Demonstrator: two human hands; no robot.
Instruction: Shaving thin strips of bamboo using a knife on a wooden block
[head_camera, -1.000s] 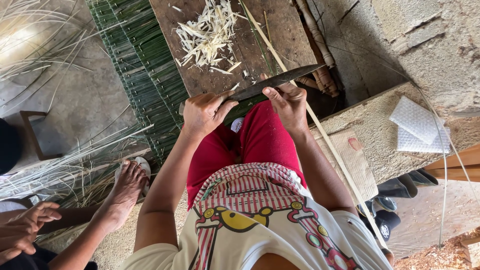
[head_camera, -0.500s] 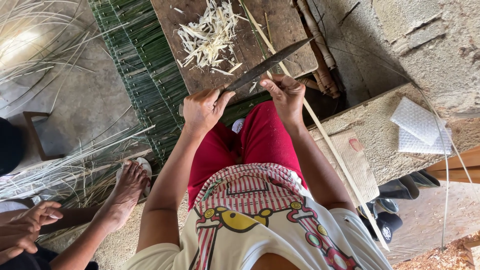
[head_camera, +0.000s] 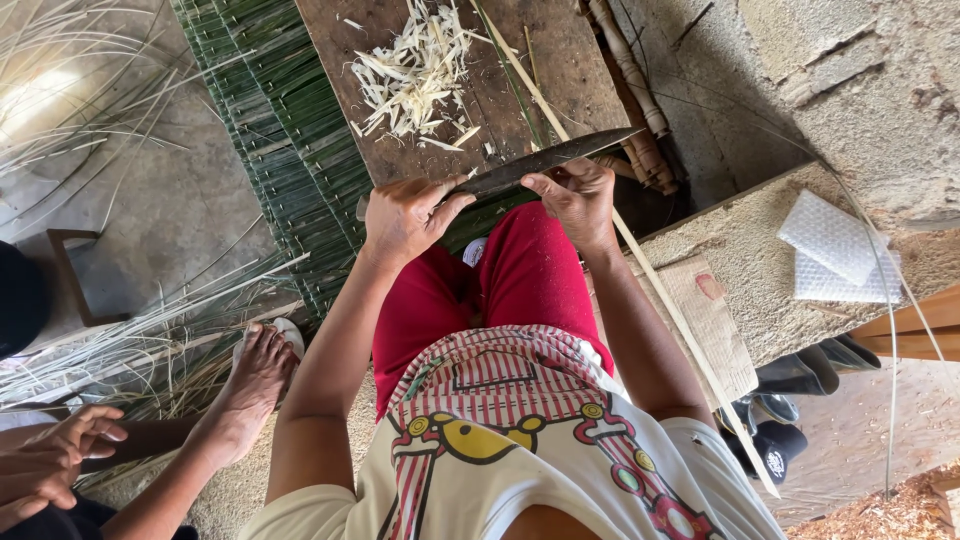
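Now the long dark metal knife blade (head_camera: 545, 163) lies flatter than half a second ago, its tip lower and pointing off toward the bundle of pale bamboo poles (head_camera: 632, 85); a second ago it sat lower still, closer to the red trousers (head_camera: 505, 285). The left hand (head_camera: 408, 215) is closed round the handle end of the blade, fingers curled, thumb stretched along it. The right hand (head_camera: 578, 198) pinches a long pale bamboo strip (head_camera: 640, 262) against the blade's underside, fingertips pressed together. The strip crosses the blade at a slant, one end running up over the brown wooden work board (head_camera: 560, 60), the other trailing down past the right forearm.

Beyond the blade, the board carries a heap of pale bamboo shavings (head_camera: 415, 75). Left of the board lies a woven mat of green slats (head_camera: 275, 130) on grey concrete floor (head_camera: 160, 215), with loose pale strips (head_camera: 120, 340) scattered further left. Right of the blade, a rough concrete ledge (head_camera: 760, 260) holds white bubble-wrap pieces (head_camera: 835, 250). Below and left of the blade, another person's bare foot (head_camera: 255, 375) and hands (head_camera: 50, 460) show.
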